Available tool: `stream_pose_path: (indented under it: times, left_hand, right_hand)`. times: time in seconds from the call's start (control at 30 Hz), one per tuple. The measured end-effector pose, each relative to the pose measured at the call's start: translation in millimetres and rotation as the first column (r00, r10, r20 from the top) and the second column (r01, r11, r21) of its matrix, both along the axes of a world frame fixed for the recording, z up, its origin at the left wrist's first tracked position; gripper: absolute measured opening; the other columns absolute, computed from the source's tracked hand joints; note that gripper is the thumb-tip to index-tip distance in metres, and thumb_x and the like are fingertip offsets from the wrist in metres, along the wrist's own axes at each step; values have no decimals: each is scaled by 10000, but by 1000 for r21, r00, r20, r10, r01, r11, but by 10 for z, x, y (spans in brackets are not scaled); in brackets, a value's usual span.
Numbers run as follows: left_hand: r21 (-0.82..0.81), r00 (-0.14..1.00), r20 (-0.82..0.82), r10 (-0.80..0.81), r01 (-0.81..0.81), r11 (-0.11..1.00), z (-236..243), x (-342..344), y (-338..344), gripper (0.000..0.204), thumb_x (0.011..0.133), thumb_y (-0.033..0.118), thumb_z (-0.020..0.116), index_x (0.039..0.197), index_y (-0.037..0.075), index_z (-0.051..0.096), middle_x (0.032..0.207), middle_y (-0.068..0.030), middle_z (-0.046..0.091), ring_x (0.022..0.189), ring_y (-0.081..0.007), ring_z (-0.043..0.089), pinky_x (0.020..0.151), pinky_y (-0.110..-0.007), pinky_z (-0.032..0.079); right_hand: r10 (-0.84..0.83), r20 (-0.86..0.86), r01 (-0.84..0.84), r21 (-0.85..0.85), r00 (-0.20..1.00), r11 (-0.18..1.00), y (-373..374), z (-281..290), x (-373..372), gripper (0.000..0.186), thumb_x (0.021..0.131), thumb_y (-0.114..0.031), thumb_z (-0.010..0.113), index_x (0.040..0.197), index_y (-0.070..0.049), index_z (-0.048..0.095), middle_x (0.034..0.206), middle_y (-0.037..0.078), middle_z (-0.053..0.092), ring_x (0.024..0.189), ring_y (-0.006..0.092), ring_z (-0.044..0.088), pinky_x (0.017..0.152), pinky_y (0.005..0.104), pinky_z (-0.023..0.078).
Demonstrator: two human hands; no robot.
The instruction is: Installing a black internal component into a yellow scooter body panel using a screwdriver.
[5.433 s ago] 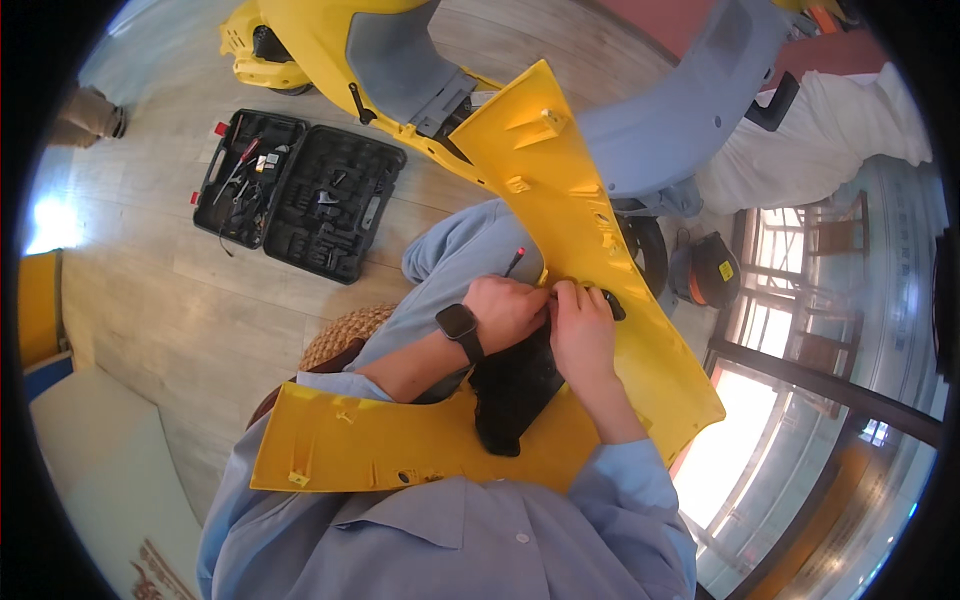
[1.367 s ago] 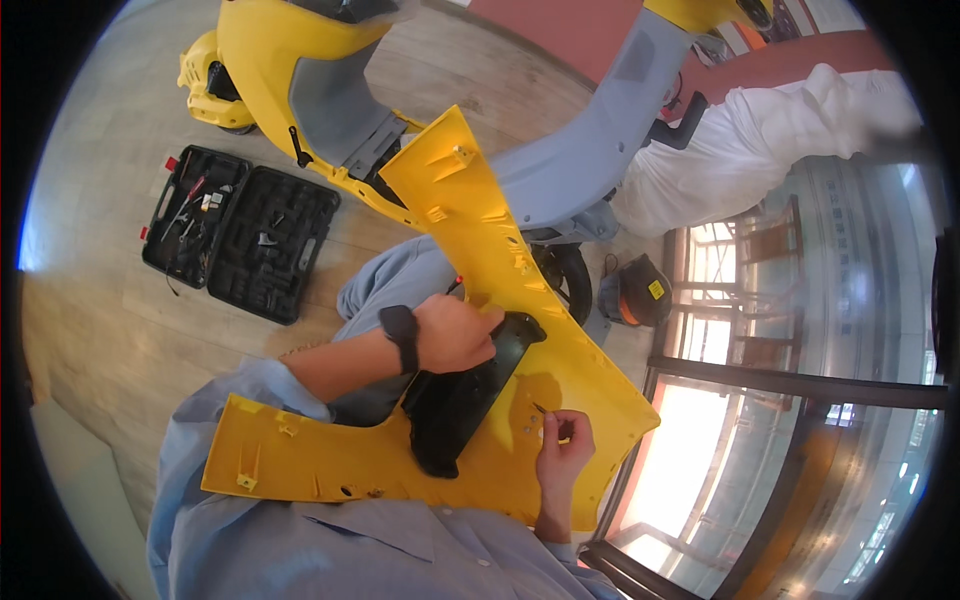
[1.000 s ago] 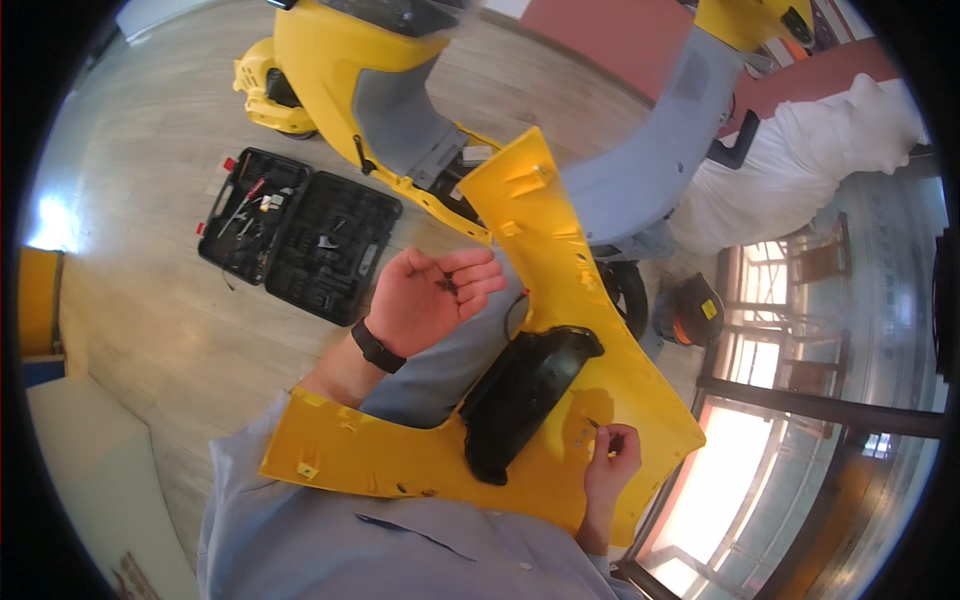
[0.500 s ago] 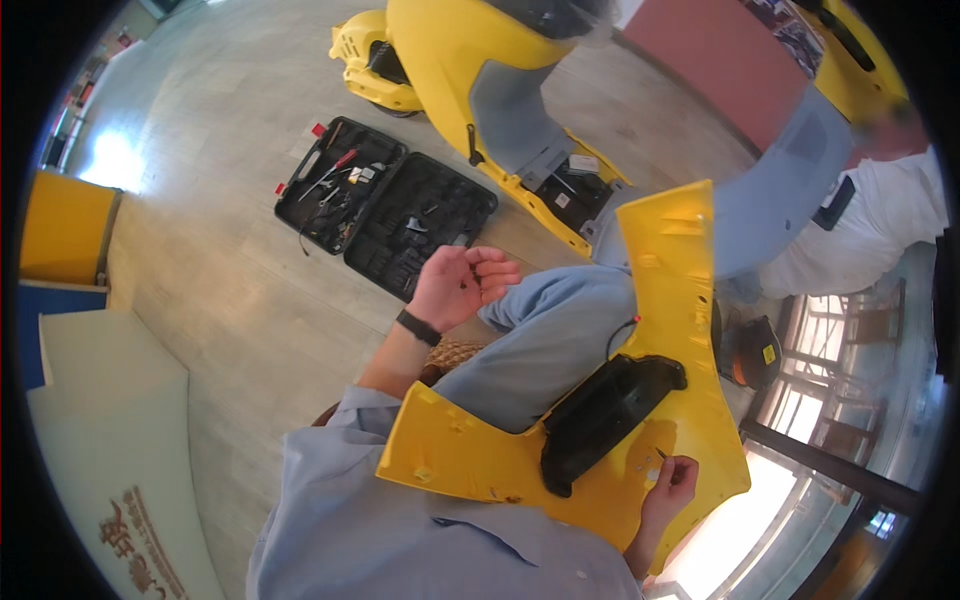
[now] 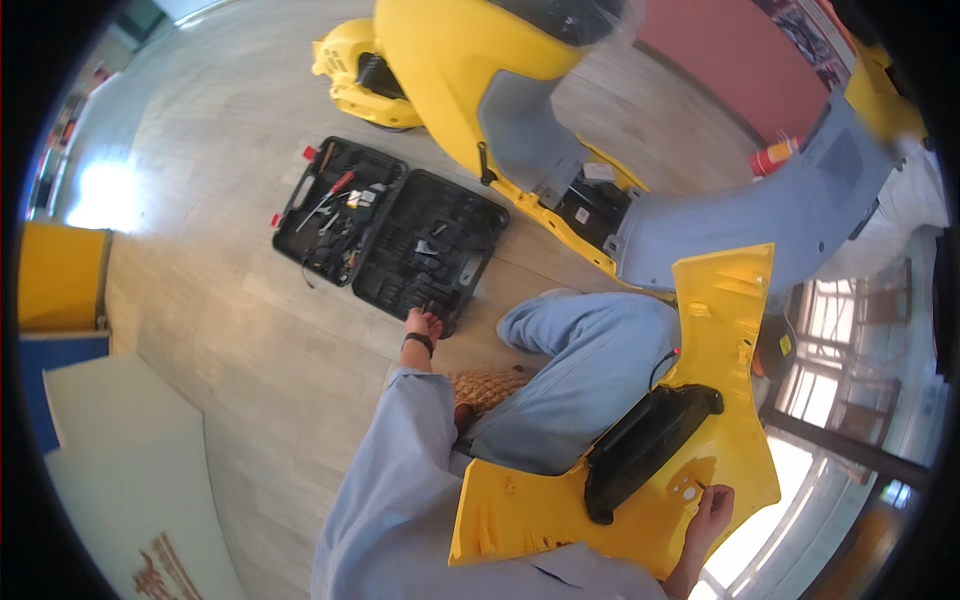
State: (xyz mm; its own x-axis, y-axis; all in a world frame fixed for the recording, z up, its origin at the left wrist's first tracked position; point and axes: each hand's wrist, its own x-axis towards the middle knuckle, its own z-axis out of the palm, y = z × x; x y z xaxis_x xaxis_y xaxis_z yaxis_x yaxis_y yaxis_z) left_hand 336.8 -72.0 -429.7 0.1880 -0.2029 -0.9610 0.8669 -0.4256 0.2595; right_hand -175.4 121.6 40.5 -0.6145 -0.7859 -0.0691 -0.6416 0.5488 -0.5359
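My left hand (image 5: pixel 424 323) reaches into the near corner of an open black tool case (image 5: pixel 480 290). Its fingers are curled together at the moulded slots, and what they hold, if anything, is too small to make out. Across my lap lies a yellow body panel (image 5: pixel 610 535), its inner side up, with a black plastic tray-like part (image 5: pixel 650 450) set in it. Over the panel's right part, my right hand (image 5: pixel 710 512) is closed in a pinch, a thin dark tip showing at its fingers. Small pale round pieces (image 5: pixel 688 491) lie or sit beside those fingertips.
A yellow scooter body (image 5: pixel 440 80) with a grey footwell and an opened compartment (image 5: pixel 590 207) stands ahead. The case's other half holds a red-handled screwdriver (image 5: pixel 340 183) and loose tools. A woven stool (image 5: pixel 485 388) is beside my leg. A red canister (image 5: pixel 772 157) stands far right.
My left hand has gone from hovering with spread fingers above my knee to down in the tool case. My right hand keeps its pinch over the panel. The whole view has shifted.
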Motion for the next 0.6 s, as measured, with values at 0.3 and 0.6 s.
stream_pose_path:
  times: [0.3,0.6]
  left_hand:
    - [32,987,-76,144,-142,989,-281,117,194,711,966,671,403,1120,-13,522,1156,-174,543,1139,-364,505,1037,-492,396]
    - [-26,988,-149,32,-36,999,111,9,86,835,1000,591,449,1605,89,167,1587,-200,364,1432,-445,377,1152,-631,309]
  right_hand:
    - [-183,158,180,33,970,983,42,234,70,109,1013,-116,571,930,-48,551,762,-3,491,677,88,461,613,252,370]
    - [-303,311,328,-30,901,944,128,365,107,96,1018,-144,569,943,-90,542,769,-24,460,679,65,429,618,229,346]
